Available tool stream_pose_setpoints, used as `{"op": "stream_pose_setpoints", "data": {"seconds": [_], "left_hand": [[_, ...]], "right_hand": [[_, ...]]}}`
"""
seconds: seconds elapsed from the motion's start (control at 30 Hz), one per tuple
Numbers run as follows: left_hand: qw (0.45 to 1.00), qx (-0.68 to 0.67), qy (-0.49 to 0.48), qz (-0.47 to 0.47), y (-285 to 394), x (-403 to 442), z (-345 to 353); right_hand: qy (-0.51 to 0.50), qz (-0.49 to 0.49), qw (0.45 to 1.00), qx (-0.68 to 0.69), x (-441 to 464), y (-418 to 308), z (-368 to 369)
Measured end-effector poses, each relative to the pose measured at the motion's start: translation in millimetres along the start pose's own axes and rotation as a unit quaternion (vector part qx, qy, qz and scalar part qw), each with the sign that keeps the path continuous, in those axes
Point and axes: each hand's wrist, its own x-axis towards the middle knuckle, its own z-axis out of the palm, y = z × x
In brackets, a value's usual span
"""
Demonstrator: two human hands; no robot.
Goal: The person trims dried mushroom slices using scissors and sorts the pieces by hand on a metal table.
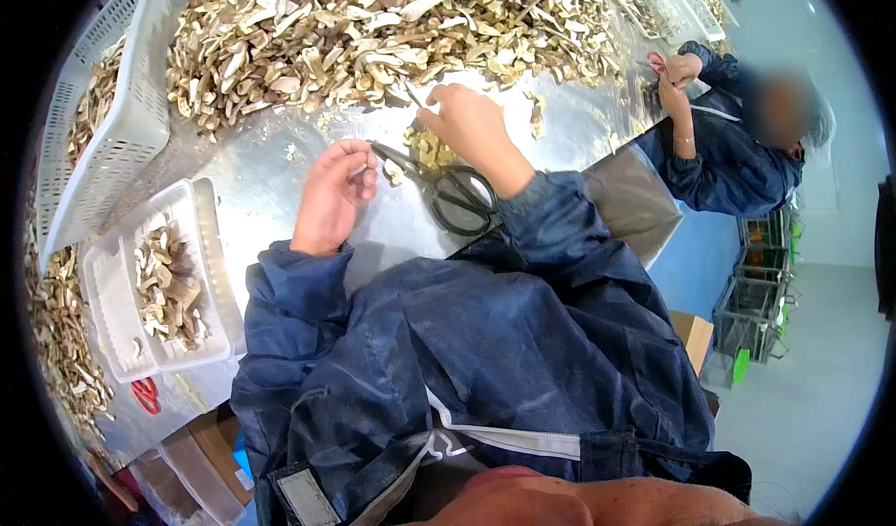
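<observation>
A large heap of dried mushroom slices (373, 41) covers the far part of the metal table. My right hand (471, 126) reaches to its near edge, thumb and forefinger closed on a thin piece I cannot make out. My left hand (338, 188) hovers over the table with curled fingers. Whether something small is between its fingertips is hidden. Black-handled scissors (462, 199) lie between my hands, their blades pointing toward the left fingertips. Some yellowish mushroom bits (429, 148) lie under my right hand, and a small slice (393, 172) is beside the blades.
A white perforated basket (140, 106) with slices stands at the left. Nearer me is a divided white tray (219, 274) holding mushroom slices (168, 283). Red-handled scissors (145, 394) lie beside it. At the right, a co-worker (728, 143) holds something red; another white basket (677, 3) stands behind.
</observation>
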Motion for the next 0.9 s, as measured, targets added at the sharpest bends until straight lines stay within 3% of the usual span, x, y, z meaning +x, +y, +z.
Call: {"op": "stream_pose_setpoints", "data": {"seconds": [0.2, 0.3, 0.37, 0.4, 0.53, 0.63, 0.77, 0.9], "left_hand": [[1.0, -0.015, -0.015, 0.013, 1, -2, 1], [0.999, -0.024, 0.012, 0.02, 2, -4, 13], [0.998, -0.044, 0.036, 0.013, 6, -6, 27], [0.997, -0.059, 0.044, 0.004, 8, -8, 34], [0.998, -0.06, 0.013, -0.028, 9, -7, 21], [0.998, -0.061, -0.027, -0.009, 4, -3, 2], [0.998, -0.066, -0.005, -0.002, 3, -5, 3], [0.998, -0.065, 0.001, 0.002, 1, -4, 4]], "right_hand": [[-0.071, 0.079, 0.994, -0.035, 19, 7, 12], [-0.079, 0.092, 0.986, 0.116, 3, -9, -13], [-0.119, 0.084, 0.937, 0.319, -4, -21, -16], [-0.18, 0.088, 0.912, 0.357, -3, -31, -23], [0.001, -0.004, 0.996, 0.092, 22, -20, 12], [0.037, -0.012, 0.999, 0.024, 29, -12, 31], [-0.053, 0.03, 0.998, 0.033, 20, -12, 23], [-0.111, 0.101, 0.964, 0.219, 2, -10, 7]]}}
